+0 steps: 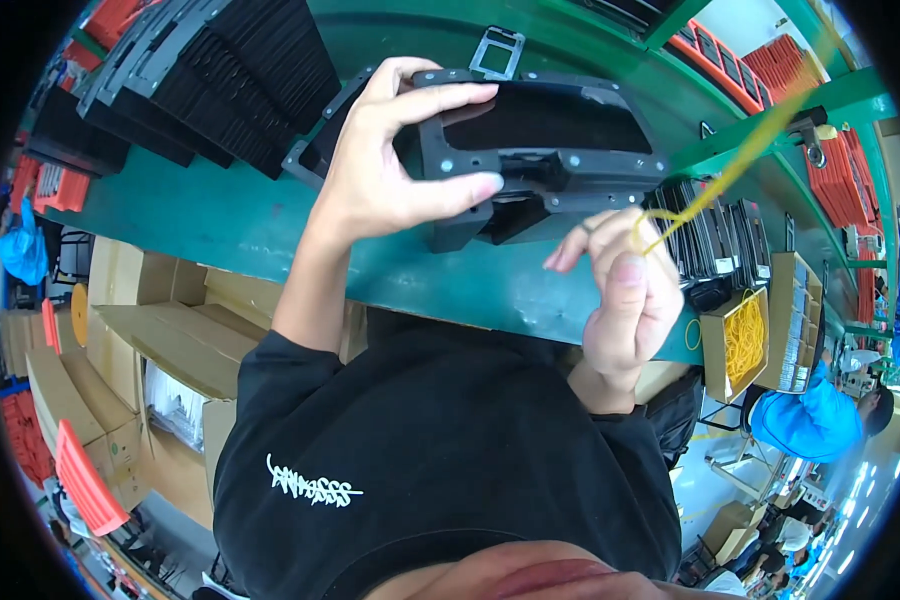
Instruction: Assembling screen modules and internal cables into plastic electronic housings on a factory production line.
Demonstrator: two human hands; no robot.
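Over the green bench point(300, 235), my left hand point(375, 170) is closed on the left end of a black framed panel point(550, 115) with a glossy face and screws round its rim. Its thumb presses the near edge and its fingers lie across the top. Beneath it shows another dark part, mostly hidden. My right hand point(625, 290) pinches a yellow rubber band point(715, 190) between thumb and fingers, close to the panel's near right corner. The band reaches up to the right, and its far end is blurred.
Tall stacks of black frames point(230, 80) stand at the left. A grey metal bracket point(497, 52) lies behind the panel. At right are more black panels point(705, 235), a carton point(717, 358) of yellow rubber bands and a green post point(760, 135). Open cartons point(170, 340) stand lower left.
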